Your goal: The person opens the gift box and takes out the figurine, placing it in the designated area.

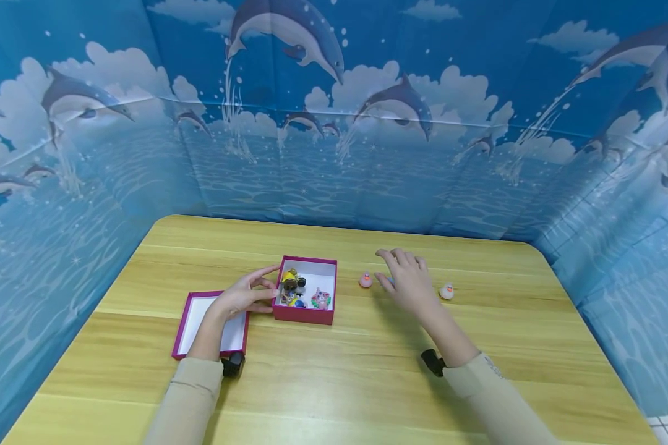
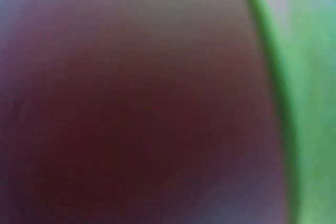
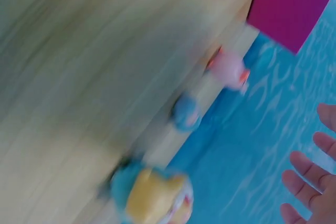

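Observation:
A magenta box with a white inside stands mid-table and holds several small toy figures. My left hand grips its left wall, thumb and fingers curled round the rim. My right hand hovers open, fingers spread, over the table between a pink toy and a white duck toy. In the blurred right wrist view, the pink toy, a small blue toy and a yellow-and-teal toy lie on the wood, with my fingertips at the right edge. The left wrist view is an unreadable blur.
The box's magenta lid lies upturned left of the box, under my left forearm. The wooden table is walled on three sides by blue dolphin-print screens.

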Motion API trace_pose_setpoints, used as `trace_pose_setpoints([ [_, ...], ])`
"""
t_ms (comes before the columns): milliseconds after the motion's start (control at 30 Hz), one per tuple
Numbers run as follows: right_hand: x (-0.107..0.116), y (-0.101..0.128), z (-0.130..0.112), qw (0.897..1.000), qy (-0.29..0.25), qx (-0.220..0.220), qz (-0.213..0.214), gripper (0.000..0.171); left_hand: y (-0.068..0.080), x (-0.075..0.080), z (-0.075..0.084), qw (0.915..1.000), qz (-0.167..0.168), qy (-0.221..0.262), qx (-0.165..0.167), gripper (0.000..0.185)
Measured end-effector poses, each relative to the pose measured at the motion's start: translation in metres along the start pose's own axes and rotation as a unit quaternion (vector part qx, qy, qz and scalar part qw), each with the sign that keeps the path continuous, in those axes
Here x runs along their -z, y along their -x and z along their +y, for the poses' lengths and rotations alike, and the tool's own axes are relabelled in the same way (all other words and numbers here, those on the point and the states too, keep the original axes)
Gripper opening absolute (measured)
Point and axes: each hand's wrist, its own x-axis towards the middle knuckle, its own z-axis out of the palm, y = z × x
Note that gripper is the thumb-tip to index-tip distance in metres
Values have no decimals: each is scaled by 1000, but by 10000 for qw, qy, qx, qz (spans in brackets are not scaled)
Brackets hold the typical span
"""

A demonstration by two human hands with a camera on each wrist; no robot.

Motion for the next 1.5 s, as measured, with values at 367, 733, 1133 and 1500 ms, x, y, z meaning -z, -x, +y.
trace_pose_setpoints([
  [367, -23, -17, -41, 9998, -110, 153, -60, 44, -2, 0, -1, 10000, -2, -24, -1, 64],
  [733, -43, -30, -76, 9975, -58, 543, -448, 49, 0, 0, -1, 10000, 36, -9, -5, 64],
  [1133, -55, -46, -98, 9938, 187, 810, -738, 51, 0, 0, -1, 10000, -14, -43, -74, 64],
  [1500, -65, -56, -112, 9864, 822, 899, -1103, 52, 1, 0, -2, 10000, -54, -19, -53, 64],
])
